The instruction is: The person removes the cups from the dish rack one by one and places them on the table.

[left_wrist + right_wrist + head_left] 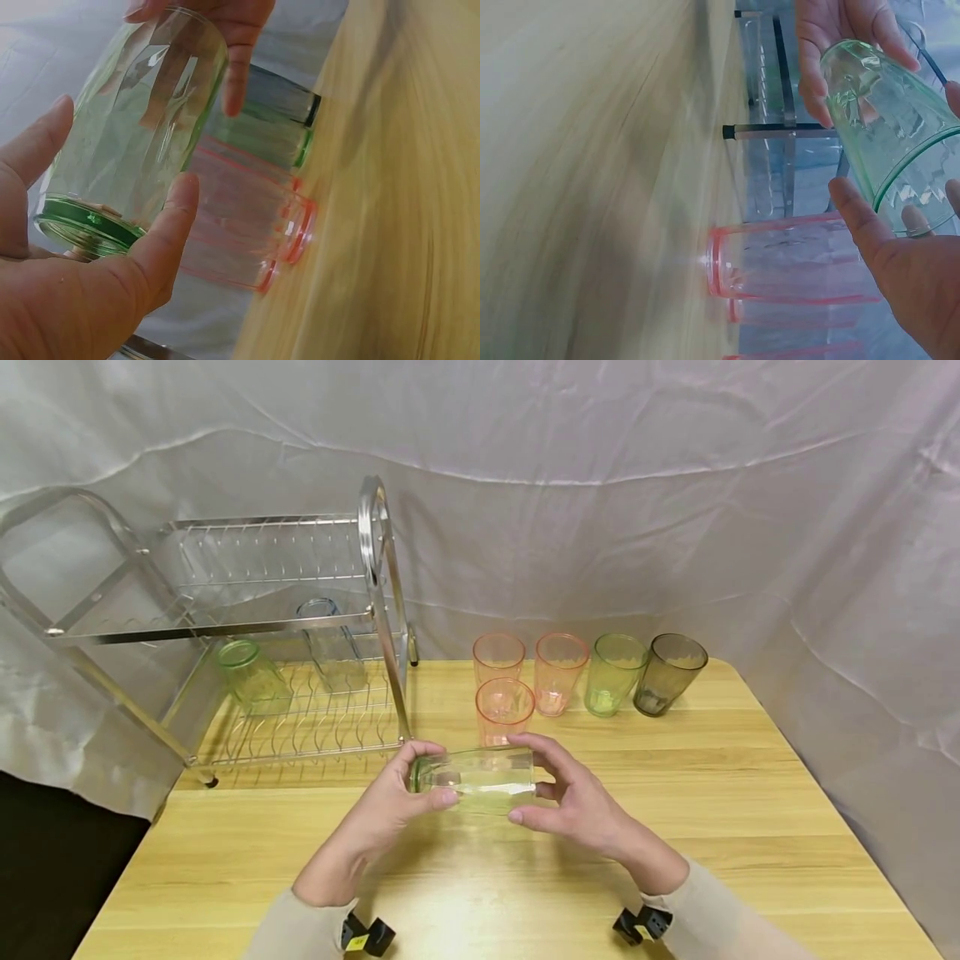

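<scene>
A clear green drinking glass (pixel 476 781) lies sideways in the air above the table, held between both hands. My left hand (pixel 393 793) grips its thick base end, thumb on the near side and fingers round the far side. Around the rim end is my right hand (pixel 573 797), its thumb at the near edge and its fingers at the far edge. In the left wrist view the glass (pixel 139 127) has its dark green base near the left palm. From the right wrist, the open mouth of the glass (pixel 855 112) faces the right palm.
Three pink glasses (pixel 504 706), a green glass (pixel 611 677) and a dark grey glass (pixel 667 677) stand upright behind the hands. A two-tier metal rack (pixel 390 668) at the left holds an upturned green glass (pixel 258 681) and a bluish glass (pixel 333 652) on its lower tier.
</scene>
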A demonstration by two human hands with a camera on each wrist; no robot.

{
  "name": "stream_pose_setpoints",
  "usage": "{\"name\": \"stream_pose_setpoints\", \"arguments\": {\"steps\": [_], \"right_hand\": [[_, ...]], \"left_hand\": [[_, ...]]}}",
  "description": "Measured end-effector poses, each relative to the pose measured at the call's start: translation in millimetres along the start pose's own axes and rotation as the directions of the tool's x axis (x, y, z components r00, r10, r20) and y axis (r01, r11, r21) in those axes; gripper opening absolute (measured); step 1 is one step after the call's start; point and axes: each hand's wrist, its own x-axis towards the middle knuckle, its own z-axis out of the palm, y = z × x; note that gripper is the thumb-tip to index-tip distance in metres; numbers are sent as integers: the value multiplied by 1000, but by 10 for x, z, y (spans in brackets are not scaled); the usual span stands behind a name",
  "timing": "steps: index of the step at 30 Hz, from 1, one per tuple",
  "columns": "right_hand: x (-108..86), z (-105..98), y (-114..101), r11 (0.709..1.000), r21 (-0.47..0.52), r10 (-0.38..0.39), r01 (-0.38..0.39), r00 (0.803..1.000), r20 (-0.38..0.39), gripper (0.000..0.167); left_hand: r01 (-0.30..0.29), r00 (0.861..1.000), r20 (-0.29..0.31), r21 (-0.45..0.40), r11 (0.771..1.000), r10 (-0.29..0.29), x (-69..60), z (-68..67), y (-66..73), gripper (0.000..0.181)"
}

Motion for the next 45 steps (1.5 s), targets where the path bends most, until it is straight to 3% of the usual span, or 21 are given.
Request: {"name": "stream_pose_setpoints", "arguments": {"steps": [5,16,20,24,26,29,32,34,36,38,40,45], "right_hand": [[-6,-17,18,1000,-17,-9,9,1000,-14,79],[-34,-60,-53,992,-110,52,-55,998,-24,75],[-57,-125,-66,989,-126,76,-76,997,-8,76],[-104,-272,-89,973,-202,115,-111,993,10,77],[-130,-359,-102,954,-269,140,-130,990,18,78],[-156,-486,-124,919,-362,178,-158,984,23,82],[-165,-605,-148,883,-433,208,-180,978,18,84],[-156,-682,-170,861,-471,226,-194,974,13,85],[-136,-761,-192,834,-518,233,-193,972,13,84],[-104,-842,-205,798,-577,221,-173,975,14,82],[-68,-927,-223,766,-624,209,-155,978,13,81],[46,-1112,-286,691,-701,234,-173,972,-9,84]], "left_hand": [[12,1000,-6,13,1000,-12,41,8,-47,72],[42,999,-10,51,998,-42,22,54,-89,69],[61,998,-23,99,993,-59,18,14,-120,67],[60,994,-97,196,979,-42,4,-114,-143,55],[32,988,-156,273,961,11,-10,-185,-138,44],[3,951,-283,413,911,125,-37,-307,-119,29],[15,881,-408,529,848,238,-63,-433,-76,21],[41,841,-454,595,803,294,-73,-526,-46,22],[77,820,-467,663,745,331,-80,-607,-15,25],[98,813,-452,727,679,367,-78,-678,-6,30],[114,821,-423,779,617,383,-75,-731,-6,36],[118,876,-305,888,445,375,-44,-795,-44,54]]}}
